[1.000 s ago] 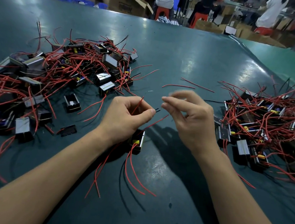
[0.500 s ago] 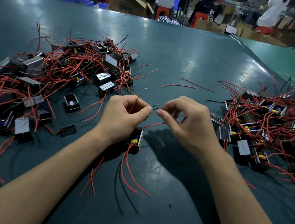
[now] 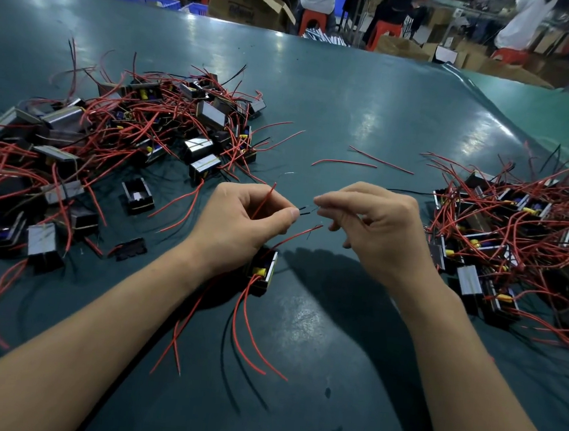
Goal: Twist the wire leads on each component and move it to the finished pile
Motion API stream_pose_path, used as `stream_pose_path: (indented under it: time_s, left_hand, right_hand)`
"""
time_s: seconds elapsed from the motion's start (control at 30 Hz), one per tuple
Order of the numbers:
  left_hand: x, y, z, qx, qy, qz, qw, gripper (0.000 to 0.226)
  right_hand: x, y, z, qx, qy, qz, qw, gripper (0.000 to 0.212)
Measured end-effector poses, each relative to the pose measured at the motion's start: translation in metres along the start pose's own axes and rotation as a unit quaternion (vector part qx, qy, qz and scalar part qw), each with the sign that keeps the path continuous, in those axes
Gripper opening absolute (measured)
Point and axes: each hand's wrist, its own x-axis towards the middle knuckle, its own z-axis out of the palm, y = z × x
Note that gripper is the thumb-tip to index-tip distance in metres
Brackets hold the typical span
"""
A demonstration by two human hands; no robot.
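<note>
A small black component [image 3: 263, 272] with a yellow part and red leads hangs below my left hand [image 3: 246, 222], partly hidden by the wrist. That hand pinches thin black wire leads [image 3: 306, 210] between thumb and forefinger, and a red lead stands up out of its fist. My right hand [image 3: 374, 230] pinches the bare tips of the same black leads from the other side. A loose red lead [image 3: 300, 234] stretches between both hands. Several red leads dangle from the component onto the green table [image 3: 336, 116].
A big pile of components with red wires [image 3: 121, 139] covers the table's left side. Another pile [image 3: 515, 235] lies at the right. Two loose red wires [image 3: 360, 161] lie beyond my hands. People, red stools and cardboard boxes stand past the far edge.
My right hand moved in from spread fingers to pinch the lead tips, then drew slightly right. The component and left hand stayed almost still.
</note>
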Motion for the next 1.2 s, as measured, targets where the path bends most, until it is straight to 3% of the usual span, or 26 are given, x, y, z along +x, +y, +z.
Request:
stream_pose_path:
  time_s: [0.13,0.27,0.37,0.53,0.6,0.73,0.83,0.9,1.0,1.2]
  left_hand:
    - [-0.001,0.001,0.001,-0.008,-0.009,-0.002,1.000,0.010]
    - [-0.002,0.002,-0.001,-0.021,-0.018,0.000,1.000,0.011]
    - [-0.003,0.003,0.000,-0.017,-0.028,0.006,0.999,0.010]
    - [-0.003,0.001,0.003,0.003,-0.026,0.005,1.000,0.009]
    - [-0.002,0.000,0.002,0.007,-0.017,-0.001,1.000,0.010]
    - [0.002,-0.002,0.000,0.006,0.016,-0.014,1.000,0.011]
    - [0.003,-0.002,-0.001,0.004,0.027,-0.025,0.999,0.010]
    - [0.003,-0.003,-0.001,0.008,0.025,-0.027,0.999,0.010]
    - [0.002,-0.002,-0.002,0.005,0.019,-0.028,0.999,0.010]
    - [0.000,0.002,-0.003,0.005,0.000,-0.036,0.999,0.010]
  right_hand:
    - [0.001,0.000,-0.001,0.122,-0.042,0.157,0.979,0.018]
    - [0.001,-0.003,-0.001,0.203,-0.048,0.201,0.957,0.017]
    - [0.001,-0.004,0.002,0.168,-0.029,0.225,0.959,0.028]
    - [-0.004,-0.003,0.015,-0.115,0.002,0.166,0.979,0.035]
    - [-0.004,-0.007,0.018,-0.157,0.010,0.132,0.979,0.035]
    - [-0.002,-0.009,0.002,-0.016,-0.030,0.122,0.992,0.020]
    - [-0.001,-0.006,-0.012,0.049,0.003,0.122,0.991,0.003]
    - [0.000,-0.002,-0.014,0.022,0.017,0.080,0.996,0.015]
    - [-0.001,0.004,-0.008,-0.061,-0.041,0.028,0.997,0.027]
    - [0.000,0.009,-0.005,-0.093,-0.021,0.012,0.995,0.017]
